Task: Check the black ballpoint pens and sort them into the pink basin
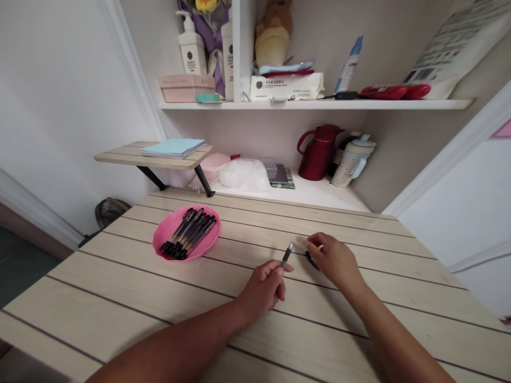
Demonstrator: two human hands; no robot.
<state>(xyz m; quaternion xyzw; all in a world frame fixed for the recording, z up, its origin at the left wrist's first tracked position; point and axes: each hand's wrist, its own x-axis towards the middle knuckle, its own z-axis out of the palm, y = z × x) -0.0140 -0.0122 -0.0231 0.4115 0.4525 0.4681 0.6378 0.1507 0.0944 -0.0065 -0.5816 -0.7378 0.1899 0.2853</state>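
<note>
My left hand (266, 286) is closed round a pen barrel (286, 255) whose tip sticks up and to the right, just above the wooden table (120, 298). A short way to its right, my right hand (334, 259) rests on the table with fingers curled over a small dark pen cap (311, 259); a thin white piece shows at its fingertips. A pink bowl (165, 226) with several black pens (189, 233) stands to the left of both hands.
At the back are a small raised shelf with blue paper (172, 147), a pink case, a plastic bag (244, 174), a red jug (317, 151) and a pale bottle (353, 159). A white wall shelf above carries bottles and boxes.
</note>
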